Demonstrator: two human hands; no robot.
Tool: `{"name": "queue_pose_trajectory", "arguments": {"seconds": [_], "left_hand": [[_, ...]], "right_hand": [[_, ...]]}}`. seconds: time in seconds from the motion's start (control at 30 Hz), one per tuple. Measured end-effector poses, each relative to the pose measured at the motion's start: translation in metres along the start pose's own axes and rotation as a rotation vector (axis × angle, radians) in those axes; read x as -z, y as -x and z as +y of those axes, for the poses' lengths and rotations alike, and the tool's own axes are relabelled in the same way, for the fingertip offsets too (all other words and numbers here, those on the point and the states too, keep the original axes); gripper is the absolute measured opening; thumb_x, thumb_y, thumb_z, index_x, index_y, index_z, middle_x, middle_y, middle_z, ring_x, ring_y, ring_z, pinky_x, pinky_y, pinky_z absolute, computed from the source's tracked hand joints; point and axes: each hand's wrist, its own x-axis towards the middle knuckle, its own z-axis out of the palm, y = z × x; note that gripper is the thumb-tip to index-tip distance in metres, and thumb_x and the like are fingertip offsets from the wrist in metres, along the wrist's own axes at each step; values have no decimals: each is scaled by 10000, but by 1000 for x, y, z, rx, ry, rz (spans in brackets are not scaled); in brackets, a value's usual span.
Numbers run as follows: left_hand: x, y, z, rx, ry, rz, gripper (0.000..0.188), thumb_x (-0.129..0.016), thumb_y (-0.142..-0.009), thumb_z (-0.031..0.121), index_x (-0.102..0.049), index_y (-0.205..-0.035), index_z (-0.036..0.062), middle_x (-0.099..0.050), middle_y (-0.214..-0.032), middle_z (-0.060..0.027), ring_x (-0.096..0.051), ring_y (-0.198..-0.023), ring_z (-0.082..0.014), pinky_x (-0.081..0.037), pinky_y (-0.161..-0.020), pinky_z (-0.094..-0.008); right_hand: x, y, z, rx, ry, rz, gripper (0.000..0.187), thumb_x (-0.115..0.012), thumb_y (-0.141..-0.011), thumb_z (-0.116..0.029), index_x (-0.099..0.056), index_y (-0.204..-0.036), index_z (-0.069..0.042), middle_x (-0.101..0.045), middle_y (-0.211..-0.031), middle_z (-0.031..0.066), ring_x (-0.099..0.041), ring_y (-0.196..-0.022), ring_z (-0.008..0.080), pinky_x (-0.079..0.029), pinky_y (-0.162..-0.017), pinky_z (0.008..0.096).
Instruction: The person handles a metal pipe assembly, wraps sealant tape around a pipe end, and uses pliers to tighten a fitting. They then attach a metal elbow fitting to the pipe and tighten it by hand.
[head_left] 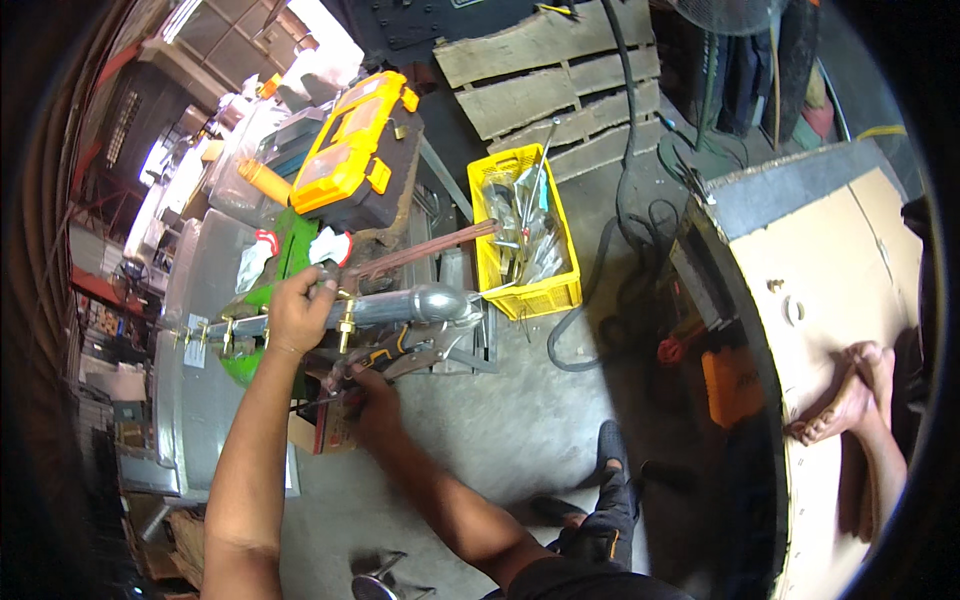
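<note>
A grey metal pipe [395, 308] with a rounded end lies across the bench, with several brass fittings [346, 325] along it. My left hand [300, 312] is closed over the pipe, its fingers curled at the top side; what they pinch is hidden. Below the pipe, my right hand [372, 402] is closed around a tool I cannot make out, near a yellow-and-black tool [390, 348] and grey metal pieces [430, 350]. Thin copper-coloured rods [430, 248] lie just beyond the pipe. White gloves with red cuffs [330, 245] rest by a green metal part [293, 240].
Beyond the bench stands a yellow crate [572, 275] of tools and scraps. A toolbox with a yellow lid [345, 150] sits at the far left. Black hose [605, 235] loops over the floor. At right, another person's bare feet [845, 405] rest on a cardboard-covered table [830, 240].
</note>
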Motion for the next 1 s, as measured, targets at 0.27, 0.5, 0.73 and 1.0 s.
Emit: {"name": "queue_pose_trajectory", "arguments": {"seconds": [0.27,0.5,0.73,1.0], "left_hand": [[-4,-4,-5,-67,25,21,272,-593,-838,244,-610,-811,-26,-513,-594,-164,-492,-530,-248,-380,-534,-376],[-2,0,-7,-64,22,32,267,-589,-846,240,-609,-807,-24,-501,-583,-152,-469,-519,-243,-369,-528,-383],[2,3,4,-17,-96,39,255,-617,-849,261,-656,-900,14,-622,-717,-207,-628,-694,-378,-484,-653,-421],[-3,170,23,205,279,-164,173,-570,-935,133,-597,-1046,2,-605,-861,-55,-595,-782,-153,-489,-700,-321]], "right_hand": [[4,32,-17,-108,22,18,182,-540,-886,-159,-550,-1000,-17,-600,-837,119,-600,-777,231,-499,-777,363],[-8,61,-39,-248,146,107,178,-536,-917,-248,-562,-961,-78,-621,-816,51,-599,-707,156,-489,-668,301],[-29,82,-67,-192,532,210,175,-564,-948,-236,-584,-1031,-84,-657,-905,42,-630,-736,136,-512,-639,285],[-43,82,-90,-293,810,337,253,-587,-959,-236,-500,-1147,-89,-650,-956,35,-648,-782,134,-538,-628,287]]}}
